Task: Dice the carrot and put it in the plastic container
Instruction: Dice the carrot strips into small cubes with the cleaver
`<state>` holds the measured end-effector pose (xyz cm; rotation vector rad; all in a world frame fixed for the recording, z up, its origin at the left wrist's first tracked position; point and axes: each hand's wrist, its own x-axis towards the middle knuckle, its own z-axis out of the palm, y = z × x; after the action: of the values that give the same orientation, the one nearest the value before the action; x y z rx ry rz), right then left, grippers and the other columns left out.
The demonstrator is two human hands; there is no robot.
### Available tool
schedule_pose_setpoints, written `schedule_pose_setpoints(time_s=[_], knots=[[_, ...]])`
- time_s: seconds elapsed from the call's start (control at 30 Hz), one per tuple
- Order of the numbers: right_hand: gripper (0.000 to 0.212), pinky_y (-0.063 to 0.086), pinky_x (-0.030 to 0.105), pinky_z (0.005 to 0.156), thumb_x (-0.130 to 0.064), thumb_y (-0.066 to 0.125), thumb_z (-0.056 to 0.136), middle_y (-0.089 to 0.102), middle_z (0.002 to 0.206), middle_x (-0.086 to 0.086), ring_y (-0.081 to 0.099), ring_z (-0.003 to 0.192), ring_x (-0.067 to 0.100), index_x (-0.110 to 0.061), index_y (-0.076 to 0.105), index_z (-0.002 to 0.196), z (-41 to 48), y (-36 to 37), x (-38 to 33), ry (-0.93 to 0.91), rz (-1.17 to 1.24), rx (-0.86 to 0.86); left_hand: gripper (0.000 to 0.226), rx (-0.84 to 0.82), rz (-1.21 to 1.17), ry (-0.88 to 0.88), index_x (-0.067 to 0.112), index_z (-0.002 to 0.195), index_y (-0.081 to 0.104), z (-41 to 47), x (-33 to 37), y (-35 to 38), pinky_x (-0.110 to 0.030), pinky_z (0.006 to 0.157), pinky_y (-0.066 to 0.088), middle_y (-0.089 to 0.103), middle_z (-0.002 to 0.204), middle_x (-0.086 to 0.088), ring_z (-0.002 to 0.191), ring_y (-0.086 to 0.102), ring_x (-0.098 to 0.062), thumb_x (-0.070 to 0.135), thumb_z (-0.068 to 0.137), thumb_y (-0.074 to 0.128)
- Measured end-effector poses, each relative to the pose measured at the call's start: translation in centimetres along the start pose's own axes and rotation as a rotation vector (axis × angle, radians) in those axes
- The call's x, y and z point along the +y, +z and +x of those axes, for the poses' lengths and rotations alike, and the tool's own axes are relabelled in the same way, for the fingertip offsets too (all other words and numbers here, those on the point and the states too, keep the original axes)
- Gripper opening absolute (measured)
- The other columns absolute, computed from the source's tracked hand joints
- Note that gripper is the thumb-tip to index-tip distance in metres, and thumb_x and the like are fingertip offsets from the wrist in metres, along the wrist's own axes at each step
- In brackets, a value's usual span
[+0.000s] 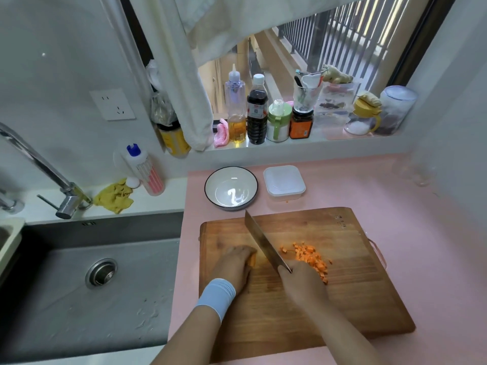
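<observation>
- Right hand (300,283) is clamped round the handle of the cleaver (261,241); left hand (234,267), fingers curled, holds the uncut carrot piece (253,260) down on the cutting board (342,285).
- Dark sink (79,285): set left of the bench.
- Pink bench (434,233): carries all work items.
- Wooden cutting board: lies flat on the bench in front of the person.
- White bowl (218,180): dark rim, behind the far left corner of the cutting board.
- Lidded plastic container (284,181): just right of the bowl, apart from it.
- Blade of the cleaver: tilted, tip pointing away, between the carrot piece and the dice.
- Heap of diced carrot (311,259): on the cutting board, right of the blade, beside the right hand.
</observation>
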<state>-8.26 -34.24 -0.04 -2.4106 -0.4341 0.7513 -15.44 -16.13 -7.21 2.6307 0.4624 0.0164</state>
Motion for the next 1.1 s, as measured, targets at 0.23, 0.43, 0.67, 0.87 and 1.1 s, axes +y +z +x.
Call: schedule_pose_setpoints(time_s=[0.23, 0.43, 0.67, 0.87, 1.1], knots=[[0.029, 0.047, 0.03, 0.055, -0.037, 0.044, 0.102, 0.069, 0.066, -0.004, 0.065, 0.061, 0.014, -0.036, 0.073, 0.095, -0.1, -0.2, -0.5, 0.026, -0.024, -0.022, 0.047, -0.039, 0.024, 0.013, 0.032, 0.133, 0.048, 0.4, 0.2, 0.0, -0.03, 0.1, 0.041, 0.049, 0.131, 0.009, 0.119, 0.043, -0.012, 0.049, 0.089, 0.056], [0.032, 0.043, 0.029, 0.055, -0.037, 0.047, 0.101, 0.063, 0.064, -0.007, 0.062, 0.062, 0.015, -0.034, 0.066, 0.075, 0.5, -0.5, -0.3, 0.058, -0.025, -0.025, 0.052, -0.007, 0.074, 0.113, 0.035, 0.135, 0.05, -0.3, -0.1, 1.0, -0.026, 0.096, 0.037, 0.043, 0.123, 0.009, 0.115, 0.035, -0.011, 0.056, 0.087, 0.056], [0.036, 0.04, 0.03, 0.052, -0.035, 0.046, 0.101, 0.059, 0.058, -0.006, 0.058, 0.055, 0.014, -0.031, 0.062, 0.069, 0.5, -1.3, 0.4, 0.01, -0.074, -0.062, 0.024, 0.092, -0.045, 0.284, 0.025, 0.112, 0.07, 0.0, -0.8, 2.0, -0.014, 0.09, 0.037, 0.059, 0.108, 0.006, 0.105, 0.051, -0.012, 0.03, 0.091, 0.059], [0.029, 0.049, 0.03, 0.06, -0.037, 0.042, 0.102, 0.066, 0.069, -0.01, 0.062, 0.064, 0.007, -0.05, 0.066, 0.113, -0.4, -1.8, 1.3, -0.101, -0.184, -0.085, 0.023, 0.228, -0.177, 0.306, 0.015, 0.103, 0.071, -1.4, -0.5, 3.9, -0.011, 0.094, 0.038, 0.058, 0.103, 0.004, 0.103, 0.05, -0.01, 0.012, 0.083, 0.059], [0.036, 0.054, 0.029, 0.076, -0.044, 0.038, 0.102, 0.072, 0.094, -0.017, 0.065, 0.087, 0.005, -0.048, 0.056, 0.132, -0.7, -0.7, 2.5, -0.207, -0.331, 0.033, 0.02, 0.29, -0.179, 0.349, 0.01, 0.099, 0.071, -1.2, -0.3, 4.8, -0.025, 0.085, 0.047, 0.063, 0.099, -0.004, 0.098, 0.055, -0.017, 0.017, 0.091, 0.055]])
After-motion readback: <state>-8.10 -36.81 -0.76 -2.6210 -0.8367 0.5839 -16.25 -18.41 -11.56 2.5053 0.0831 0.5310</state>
